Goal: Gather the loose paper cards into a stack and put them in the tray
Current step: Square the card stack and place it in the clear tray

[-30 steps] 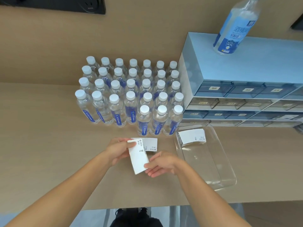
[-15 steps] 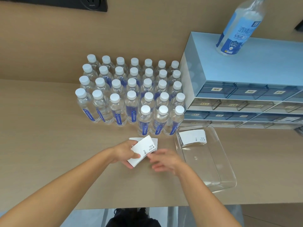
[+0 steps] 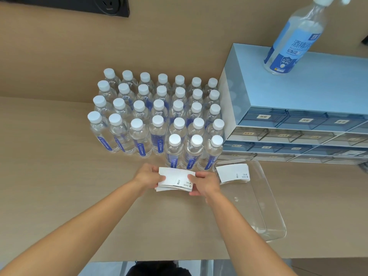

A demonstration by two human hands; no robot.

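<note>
We see white paper cards (image 3: pixel 175 179) with small black print, clear water bottles (image 3: pixel 157 116) with white caps and blue labels, a light blue drawer cabinet (image 3: pixel 298 92), a transparent tray (image 3: pixel 274 216) and a beige wooden table (image 3: pixel 49 166).

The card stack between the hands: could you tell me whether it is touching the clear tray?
Apart. The head view shows bare table between the held card stack and the tray rim, with the right hand at the stack's right end.

Spray bottle (image 3: pixel 294 38) top cut off; drawer labels (image 3: pixel 263 116) illegible.
</note>
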